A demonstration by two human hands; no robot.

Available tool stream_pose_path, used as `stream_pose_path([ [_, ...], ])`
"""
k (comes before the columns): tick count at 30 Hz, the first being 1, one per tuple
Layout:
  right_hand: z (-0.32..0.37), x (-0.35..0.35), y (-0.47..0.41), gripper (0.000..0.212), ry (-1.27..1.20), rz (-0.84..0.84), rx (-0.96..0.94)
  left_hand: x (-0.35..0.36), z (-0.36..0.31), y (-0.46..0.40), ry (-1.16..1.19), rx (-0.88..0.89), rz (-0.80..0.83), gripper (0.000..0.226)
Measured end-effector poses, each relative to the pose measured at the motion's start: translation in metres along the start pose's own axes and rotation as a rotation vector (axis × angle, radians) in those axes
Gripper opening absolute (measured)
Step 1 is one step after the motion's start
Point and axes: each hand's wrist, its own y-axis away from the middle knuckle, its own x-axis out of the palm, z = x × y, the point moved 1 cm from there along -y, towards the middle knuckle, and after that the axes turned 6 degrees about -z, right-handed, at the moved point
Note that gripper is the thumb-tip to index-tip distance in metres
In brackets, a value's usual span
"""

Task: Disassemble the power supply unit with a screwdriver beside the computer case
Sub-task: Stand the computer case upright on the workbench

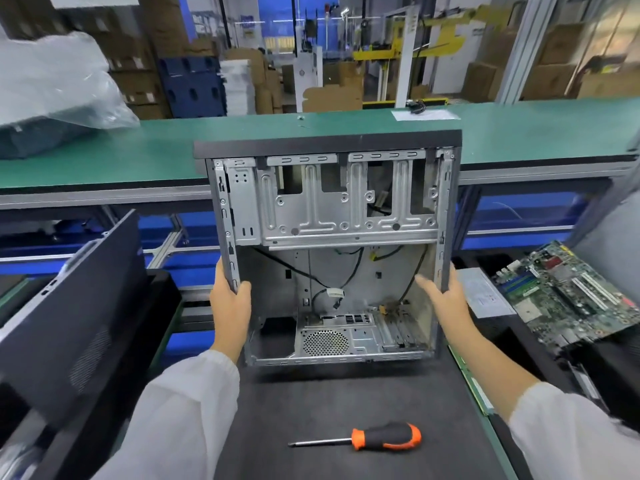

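Screwdriver (367, 437), orange-and-black handle, lies on the dark tabletop (311, 410) nearest the person, untouched. Beyond it, open computer case (329, 237) held up on edge, insides facing the camera. Left hand (230, 299) grips its left frame edge; right hand (446, 299) grips the right edge. Motherboard (571, 289) at right. Green workbench (519, 129) behind.

Grey steel computer case (329, 216), orange-and-black screwdriver (384, 436), green motherboard (571, 292), black mat (346, 410), white sleeves (187, 410).
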Motion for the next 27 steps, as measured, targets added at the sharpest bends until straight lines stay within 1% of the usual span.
stream_pose_path([
  [2, -0.02, -0.01, 0.014, 0.089, 0.007, 0.132, 0.136, -0.002, 0.003, 0.003, 0.013, 0.01, 0.007, 0.051],
  [4, -0.041, -0.018, 0.028, 0.097, 0.047, 0.256, 0.247, -0.004, 0.005, 0.005, 0.015, 0.016, 0.015, 0.051],
  [5, -0.05, -0.02, 0.033, 0.1, 0.069, 0.286, 0.293, -0.004, 0.005, 0.004, 0.011, 0.015, 0.019, 0.051],
  [7, -0.064, -0.022, 0.039, 0.108, 0.086, 0.277, 0.34, -0.005, 0.006, 0.003, 0.007, 0.009, 0.022, 0.052],
  [9, -0.067, -0.021, 0.042, 0.109, 0.082, 0.244, 0.363, -0.004, 0.005, 0.002, 0.008, 0.006, 0.027, 0.052],
  [12, -0.066, -0.017, 0.048, 0.095, 0.09, 0.222, 0.385, -0.003, 0.005, 0.0, -0.003, -0.016, 0.024, 0.053],
  [15, -0.067, -0.016, 0.049, 0.073, 0.15, 0.21, 0.401, -0.003, 0.006, -0.001, 0.004, -0.04, 0.023, 0.054],
  [19, -0.067, -0.015, 0.045, 0.052, 0.121, 0.164, 0.445, -0.005, 0.004, 0.001, 0.0, -0.051, 0.028, 0.053],
  [21, -0.067, -0.016, 0.042, 0.048, 0.137, 0.171, 0.462, -0.007, 0.003, 0.001, -0.036, -0.069, 0.026, 0.042],
  [23, -0.07, -0.017, 0.038, 0.046, 0.219, 0.212, 0.469, -0.008, 0.004, 0.0, -0.069, -0.12, 0.033, 0.023],
  [26, -0.07, -0.018, 0.034, 0.04, 0.351, 0.22, 0.463, -0.01, 0.003, -0.003, -0.063, -0.272, 0.054, 0.019],
  [27, -0.07, -0.019, 0.034, 0.038, 0.394, 0.218, 0.456, -0.011, 0.0, -0.004, -0.046, -0.295, 0.066, 0.018],
])
